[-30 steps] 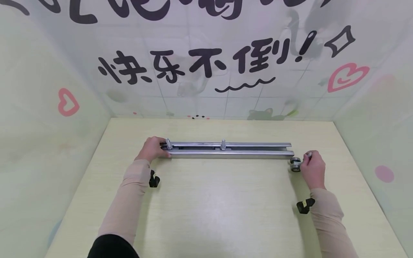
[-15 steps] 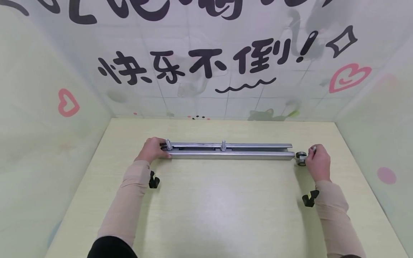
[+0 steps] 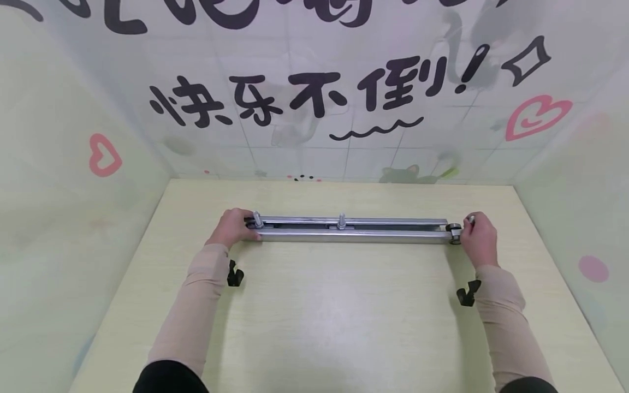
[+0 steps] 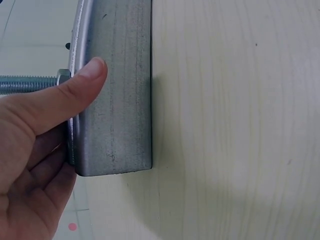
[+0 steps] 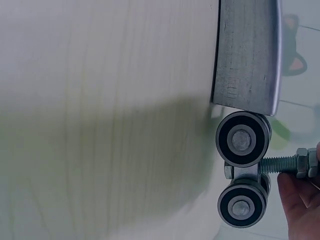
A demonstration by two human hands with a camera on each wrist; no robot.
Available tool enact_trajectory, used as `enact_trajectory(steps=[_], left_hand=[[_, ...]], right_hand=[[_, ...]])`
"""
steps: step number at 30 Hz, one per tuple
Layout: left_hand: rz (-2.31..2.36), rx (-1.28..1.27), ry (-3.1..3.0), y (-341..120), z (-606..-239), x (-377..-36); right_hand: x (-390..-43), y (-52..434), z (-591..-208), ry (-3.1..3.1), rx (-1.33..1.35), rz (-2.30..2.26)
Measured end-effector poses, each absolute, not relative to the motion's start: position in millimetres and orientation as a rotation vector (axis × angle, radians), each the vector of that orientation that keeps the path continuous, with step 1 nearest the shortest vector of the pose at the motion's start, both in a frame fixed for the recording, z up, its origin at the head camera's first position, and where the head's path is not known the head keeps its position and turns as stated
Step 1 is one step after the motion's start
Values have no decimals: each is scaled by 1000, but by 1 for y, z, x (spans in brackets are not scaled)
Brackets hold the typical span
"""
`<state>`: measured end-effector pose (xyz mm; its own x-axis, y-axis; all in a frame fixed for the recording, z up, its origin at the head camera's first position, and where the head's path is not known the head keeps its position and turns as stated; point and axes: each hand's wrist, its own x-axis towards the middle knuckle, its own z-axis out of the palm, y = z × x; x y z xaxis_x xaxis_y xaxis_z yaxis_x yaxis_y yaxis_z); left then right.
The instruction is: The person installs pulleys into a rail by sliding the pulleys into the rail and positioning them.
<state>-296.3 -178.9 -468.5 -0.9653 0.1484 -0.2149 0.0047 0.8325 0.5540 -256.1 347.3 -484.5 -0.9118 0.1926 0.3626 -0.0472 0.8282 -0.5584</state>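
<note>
A long silver metal channel rail [image 3: 354,238] lies across the wooden table with its slot upward. My left hand [image 3: 231,228] grips its left end; in the left wrist view the thumb [image 4: 82,85] lies over the rail's side wall, beside an upright threaded bolt [image 4: 30,84]. Another bolt [image 3: 341,220] stands up from the slot near mid-rail. With my right hand [image 3: 480,239] I hold a wheeled roller trolley [image 3: 455,233] by its bolt at the rail's right end. Its upper wheel [image 5: 241,140] sits right at the rail's end in the right wrist view, the other wheel farther out.
Fabric-like printed walls with large black characters [image 3: 314,95] and pink hearts [image 3: 538,118] border the pale wooden table [image 3: 339,322] at the back and sides. Small black devices [image 3: 235,274] sit at both wrists.
My right hand has carried the trolley away from the front, first out to the right, then back left against the rail's end. The left hand and rail stay put.
</note>
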Motion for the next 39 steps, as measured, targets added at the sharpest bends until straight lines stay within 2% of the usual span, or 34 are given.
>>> enact_trajectory(steps=[39], left_hand=[[846,81,2731,-181,-469,-298]], right_hand=[[-267,339,-480,-2684,48,807]])
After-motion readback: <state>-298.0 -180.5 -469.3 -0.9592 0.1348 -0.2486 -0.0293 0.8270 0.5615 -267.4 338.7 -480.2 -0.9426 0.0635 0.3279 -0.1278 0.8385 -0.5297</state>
